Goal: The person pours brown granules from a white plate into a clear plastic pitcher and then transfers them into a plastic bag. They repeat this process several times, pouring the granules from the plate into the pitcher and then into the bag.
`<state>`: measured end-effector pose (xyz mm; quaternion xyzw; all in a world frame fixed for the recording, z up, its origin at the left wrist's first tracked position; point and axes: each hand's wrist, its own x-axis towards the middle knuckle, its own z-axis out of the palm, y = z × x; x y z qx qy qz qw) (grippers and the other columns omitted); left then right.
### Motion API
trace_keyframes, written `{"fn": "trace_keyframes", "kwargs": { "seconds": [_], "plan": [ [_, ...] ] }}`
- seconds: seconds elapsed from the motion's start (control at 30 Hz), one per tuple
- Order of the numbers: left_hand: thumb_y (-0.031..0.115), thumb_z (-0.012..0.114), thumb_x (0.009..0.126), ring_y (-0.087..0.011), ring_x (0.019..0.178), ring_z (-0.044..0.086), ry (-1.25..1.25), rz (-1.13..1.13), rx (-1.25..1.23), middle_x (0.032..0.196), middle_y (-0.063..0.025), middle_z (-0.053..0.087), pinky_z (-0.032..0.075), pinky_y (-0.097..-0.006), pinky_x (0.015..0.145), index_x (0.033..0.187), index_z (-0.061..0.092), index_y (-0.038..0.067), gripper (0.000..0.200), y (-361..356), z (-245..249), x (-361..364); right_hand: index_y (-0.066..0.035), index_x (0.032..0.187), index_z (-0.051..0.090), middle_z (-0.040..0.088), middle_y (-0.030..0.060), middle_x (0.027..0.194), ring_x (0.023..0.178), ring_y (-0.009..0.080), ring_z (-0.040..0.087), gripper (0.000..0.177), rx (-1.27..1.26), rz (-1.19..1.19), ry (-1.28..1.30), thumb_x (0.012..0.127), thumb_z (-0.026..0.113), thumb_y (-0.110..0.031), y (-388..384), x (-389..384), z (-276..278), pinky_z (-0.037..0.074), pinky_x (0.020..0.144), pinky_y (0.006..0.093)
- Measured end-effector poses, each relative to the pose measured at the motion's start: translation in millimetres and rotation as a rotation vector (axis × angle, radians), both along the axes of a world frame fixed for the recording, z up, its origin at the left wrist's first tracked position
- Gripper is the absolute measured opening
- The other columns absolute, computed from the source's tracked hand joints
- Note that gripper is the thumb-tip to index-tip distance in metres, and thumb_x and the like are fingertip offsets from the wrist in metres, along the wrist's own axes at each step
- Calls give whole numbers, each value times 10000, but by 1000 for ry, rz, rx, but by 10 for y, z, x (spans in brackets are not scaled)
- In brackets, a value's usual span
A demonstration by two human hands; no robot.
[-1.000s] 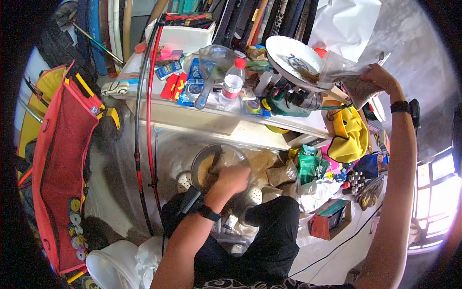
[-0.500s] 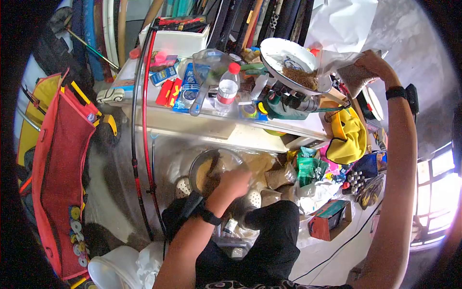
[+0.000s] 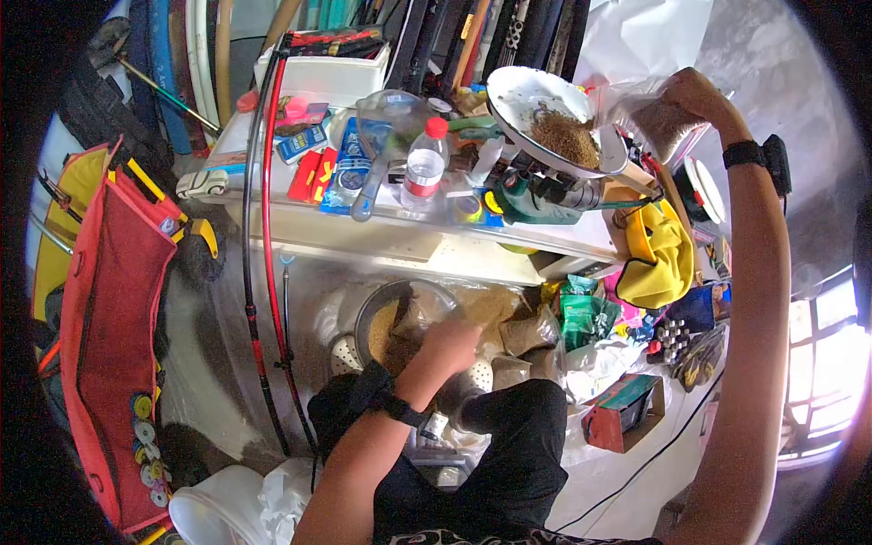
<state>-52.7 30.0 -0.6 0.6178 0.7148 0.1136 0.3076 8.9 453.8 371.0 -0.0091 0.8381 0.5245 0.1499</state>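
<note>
Brown grains (image 3: 565,141) heap higher in the white pan (image 3: 514,95) than a second ago: more has poured in. The right hand (image 3: 695,96) grips a clear grain bag (image 3: 668,125) beside it; the left hand (image 3: 451,343) curls over a bowl (image 3: 366,318), its hold unclear.

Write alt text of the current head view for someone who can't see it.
A right hand grips a clear plastic bag of brown granules beside a white pan holding similar granules, above a cluttered table. Below, the left hand is at the edge of a round metal basin of tan grains; its grip is unclear.
</note>
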Motion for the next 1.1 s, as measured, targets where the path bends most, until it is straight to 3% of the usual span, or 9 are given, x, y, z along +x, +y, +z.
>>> {"fn": "trace_keyframes", "kwargs": {
  "seconds": [0.07,0.13,0.37,0.57,0.77,0.83,0.97,1.03,1.1],
  "plan": [
    [201,606,790,-333,938,620,0,-5,-3,1017,-180,634,491,-462,800,1159,557,87,390,17,2,2,-160,786,700,669,48,800,789,241,654,148,-89,65,23,705,586,-112,-7,-33,-8,524,723,323],
    [196,605,789,-341,940,615,-19,-20,-38,1019,-189,628,488,-464,805,1171,551,83,402,39,38,1,-166,768,693,671,32,795,785,222,656,127,267,-77,-34,702,601,-110,-53,-97,-49,525,713,312],
    [182,605,786,-354,926,617,-8,-17,-3,987,-201,637,489,-469,801,1163,557,73,395,55,-47,33,-179,763,698,670,28,783,793,216,662,115,305,-46,-2,701,623,-118,-155,-126,-35,532,699,314],
    [180,603,788,-356,927,617,1,-21,-29,989,-199,637,489,-469,809,1168,554,68,400,64,-13,33,-169,707,700,677,41,810,792,230,664,76,191,-72,92,684,632,-144,-66,-148,-67,538,690,334],
    [177,598,791,-351,919,623,-26,-13,-1,982,-199,640,494,-458,812,1165,560,67,391,78,4,53,-72,685,692,669,104,720,716,279,674,96,274,-26,107,687,620,-137,37,-188,-28,560,632,343],
    [178,598,791,-348,918,624,-31,-11,-7,985,-198,641,494,-456,815,1160,565,68,386,84,8,55,-34,709,689,665,143,741,715,308,671,122,73,-87,268,692,611,-125,90,-199,-20,567,645,361],
    [179,597,790,-346,925,622,-19,-21,13,993,-196,640,491,-454,821,1156,568,67,383,86,3,52,-5,736,681,659,177,772,732,336,665,154,-23,-164,352,704,581,-118,-140,-250,-17,564,667,385],
    [183,593,792,-346,928,622,-11,-28,5,992,-198,640,492,-454,821,1158,566,66,385,90,-6,50,9,749,674,653,204,780,737,356,658,183,-204,-257,626,727,548,-122,-313,-266,-37,561,672,396],
    [185,591,793,-345,926,622,-14,-24,8,991,-197,640,493,-455,818,1159,566,68,385,89,-4,48,11,798,667,634,245,815,790,391,637,226,-258,-308,647,728,562,-177,-278,-278,-4,535,708,418]
  ]
}}
